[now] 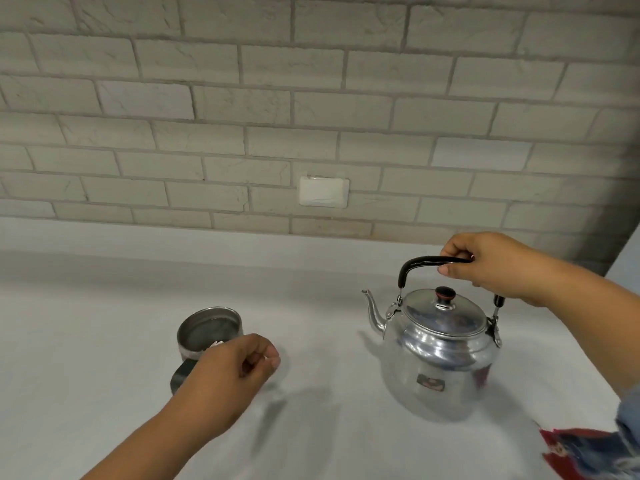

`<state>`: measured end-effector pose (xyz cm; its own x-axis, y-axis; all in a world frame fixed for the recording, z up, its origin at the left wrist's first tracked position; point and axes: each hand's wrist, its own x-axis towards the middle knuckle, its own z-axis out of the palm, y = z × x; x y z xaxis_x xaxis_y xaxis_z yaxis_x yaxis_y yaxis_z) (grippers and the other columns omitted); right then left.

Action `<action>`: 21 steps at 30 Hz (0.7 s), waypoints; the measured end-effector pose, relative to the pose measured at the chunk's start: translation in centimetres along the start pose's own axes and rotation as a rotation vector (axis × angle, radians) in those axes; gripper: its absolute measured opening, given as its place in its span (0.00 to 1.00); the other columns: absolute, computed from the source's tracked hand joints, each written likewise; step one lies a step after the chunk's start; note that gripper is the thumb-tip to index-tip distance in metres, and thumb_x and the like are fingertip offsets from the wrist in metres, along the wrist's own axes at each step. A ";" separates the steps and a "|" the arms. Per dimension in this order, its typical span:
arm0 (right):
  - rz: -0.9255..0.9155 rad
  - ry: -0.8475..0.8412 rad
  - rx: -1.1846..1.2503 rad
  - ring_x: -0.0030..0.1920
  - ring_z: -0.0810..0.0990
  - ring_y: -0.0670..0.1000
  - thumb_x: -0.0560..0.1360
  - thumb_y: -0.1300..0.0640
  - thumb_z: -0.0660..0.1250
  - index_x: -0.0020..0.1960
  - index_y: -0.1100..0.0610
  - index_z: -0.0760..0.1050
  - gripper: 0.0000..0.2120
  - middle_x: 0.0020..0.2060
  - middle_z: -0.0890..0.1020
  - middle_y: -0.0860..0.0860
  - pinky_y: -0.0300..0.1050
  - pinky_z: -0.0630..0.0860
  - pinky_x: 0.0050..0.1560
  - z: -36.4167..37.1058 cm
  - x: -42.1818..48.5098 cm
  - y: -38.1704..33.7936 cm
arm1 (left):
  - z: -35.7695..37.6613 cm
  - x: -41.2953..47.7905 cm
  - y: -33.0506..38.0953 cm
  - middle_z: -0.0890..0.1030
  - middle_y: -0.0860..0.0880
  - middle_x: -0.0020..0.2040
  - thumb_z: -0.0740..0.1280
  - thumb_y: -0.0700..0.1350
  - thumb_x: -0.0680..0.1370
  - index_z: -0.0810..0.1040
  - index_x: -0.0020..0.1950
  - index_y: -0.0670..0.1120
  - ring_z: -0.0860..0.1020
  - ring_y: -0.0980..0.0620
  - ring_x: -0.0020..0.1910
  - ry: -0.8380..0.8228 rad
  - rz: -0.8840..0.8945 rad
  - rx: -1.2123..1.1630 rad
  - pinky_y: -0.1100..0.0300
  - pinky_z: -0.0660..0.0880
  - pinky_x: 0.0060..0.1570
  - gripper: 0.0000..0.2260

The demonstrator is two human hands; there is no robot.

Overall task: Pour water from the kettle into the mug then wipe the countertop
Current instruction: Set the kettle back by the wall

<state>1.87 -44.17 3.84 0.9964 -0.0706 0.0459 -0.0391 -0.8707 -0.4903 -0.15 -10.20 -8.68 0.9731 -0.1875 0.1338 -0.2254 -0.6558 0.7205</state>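
Note:
A shiny metal kettle (pixel 436 355) stands on the white countertop (pixel 329 427) at the right, its spout pointing left and its lid on. My right hand (pixel 491 265) grips the kettle's black arched handle from above. A metal mug (pixel 209 332) with a dark handle stands left of centre, its mouth facing up. My left hand (pixel 228 372) hovers just in front of the mug with fingers loosely curled and holds nothing; it hides part of the mug's handle.
A red and blue patterned cloth (pixel 588 452) lies at the countertop's bottom right corner. A grey brick wall (pixel 311 98) with a white cover plate (pixel 323 191) rises behind the counter.

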 end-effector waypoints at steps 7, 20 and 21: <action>0.091 0.056 0.082 0.36 0.71 0.51 0.76 0.56 0.67 0.46 0.54 0.76 0.02 0.38 0.75 0.52 0.43 0.66 0.32 -0.1 3.6 6.9 | 2.8 0.9 -0.1 0.81 0.58 0.38 0.67 0.47 0.75 0.79 0.38 0.55 0.79 0.54 0.36 -0.061 -0.025 0.043 0.58 0.77 0.42 0.05; 0.170 0.274 0.091 0.46 0.73 0.55 0.74 0.50 0.68 0.46 0.53 0.75 0.08 0.42 0.76 0.52 0.46 0.67 0.43 -2.6 11.1 17.0 | 6.0 3.0 -0.3 0.82 0.52 0.37 0.67 0.46 0.74 0.76 0.45 0.60 0.79 0.54 0.35 -0.185 -0.043 0.162 0.60 0.77 0.41 0.07; 0.166 0.267 0.081 0.46 0.73 0.55 0.74 0.51 0.68 0.46 0.53 0.75 0.07 0.43 0.77 0.52 0.46 0.67 0.44 -2.8 11.4 17.6 | 6.1 3.2 -0.3 0.82 0.52 0.37 0.67 0.46 0.74 0.76 0.45 0.61 0.79 0.55 0.36 -0.186 -0.046 0.175 0.63 0.76 0.40 0.08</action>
<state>12.33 -61.68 -1.87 0.9217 -0.3433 0.1806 -0.1831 -0.7955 -0.5776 2.73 -15.09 -12.63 0.9608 -0.2750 -0.0356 -0.2014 -0.7803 0.5921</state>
